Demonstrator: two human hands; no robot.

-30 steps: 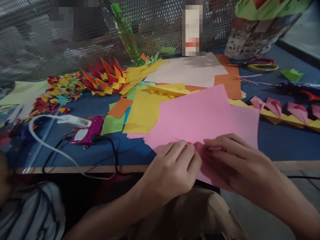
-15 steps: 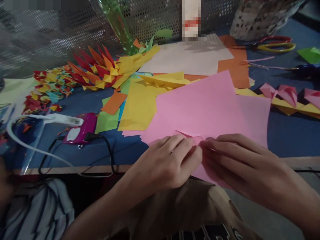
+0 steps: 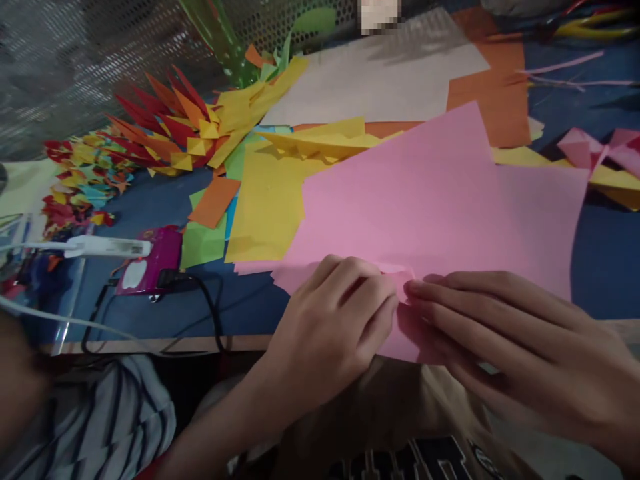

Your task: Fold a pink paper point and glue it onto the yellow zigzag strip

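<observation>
Pink paper sheets (image 3: 420,200) lie at the table's front edge, partly hanging over it. On top of them is a small folded piece of pink paper (image 3: 401,283), mostly hidden by my fingers. My left hand (image 3: 345,307) is closed, its fingers curled and pinching the folded piece from the left. My right hand (image 3: 500,320) has its fingers pressed together, with the fingertips gripping the right end of the same piece. The two sets of fingertips are close together, a small gap of pink paper showing between them.
Yellow paper (image 3: 265,207) and a white sheet (image 3: 370,80) lie beyond. A magenta adapter (image 3: 170,257) with cables sits left. Red and orange paper spikes (image 3: 160,120) stand behind it. Scissors (image 3: 595,27) lie at the far right. A striped sleeve (image 3: 120,413) shows at lower left.
The view has shifted slightly nearer, so the far things sit higher and the pink sheets look larger. My fingertips have moved a little apart, and the raised pink flap now lies lower.
</observation>
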